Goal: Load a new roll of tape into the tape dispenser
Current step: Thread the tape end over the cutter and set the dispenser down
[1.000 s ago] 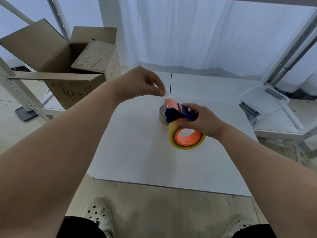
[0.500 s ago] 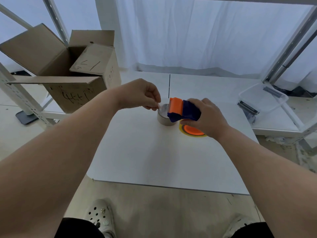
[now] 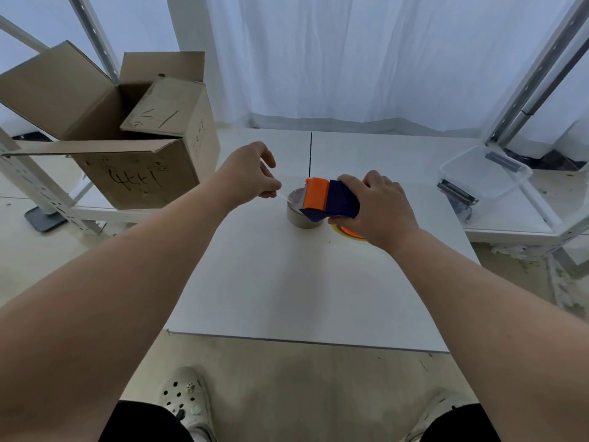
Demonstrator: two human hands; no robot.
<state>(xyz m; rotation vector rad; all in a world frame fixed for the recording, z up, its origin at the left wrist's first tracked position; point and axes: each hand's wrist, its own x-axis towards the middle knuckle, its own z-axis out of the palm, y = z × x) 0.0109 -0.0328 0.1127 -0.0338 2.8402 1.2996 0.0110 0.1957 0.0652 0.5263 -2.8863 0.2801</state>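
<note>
Fingertips of the left hand (image 3: pixel 251 173) are pinched together on a thin clear strip of tape (image 3: pixel 282 195), the loose end running toward three o'clock to the dispenser (image 3: pixel 330 200). That hand sits at about ten o'clock from the middle of the table (image 3: pixel 255 282). The right hand (image 3: pixel 379 212) is wrapped over the top of the dispenser, fingers curled down its far side and thumb tucked underneath, so it is gripping the body firmly. Of the dispenser, the orange nose with its toothed edge points toward nine o'clock and the dark blue body lies under the palm. A sliver of the new roll (image 3: pixel 349 232), yellowish with an orange hub inside, peeks out beneath the right hand at five o'clock from the dispenser, low over the tabletop; whether it touches the surface I cannot tell. Just beside the dispenser's nose, and partly hidden behind it, an old core (image 3: pixel 298 215), a short grey-brown ring, stands on the table. Farther out, at ten o'clock, an open box (image 3: pixel 140 173) of cardboard rests on a low shelf, well apart from the hands. At two o'clock a clear tub (image 3: pixel 484 177) sits on another shelf. White curtains (image 3: pixel 350 59) hang at twelve o'clock.
</note>
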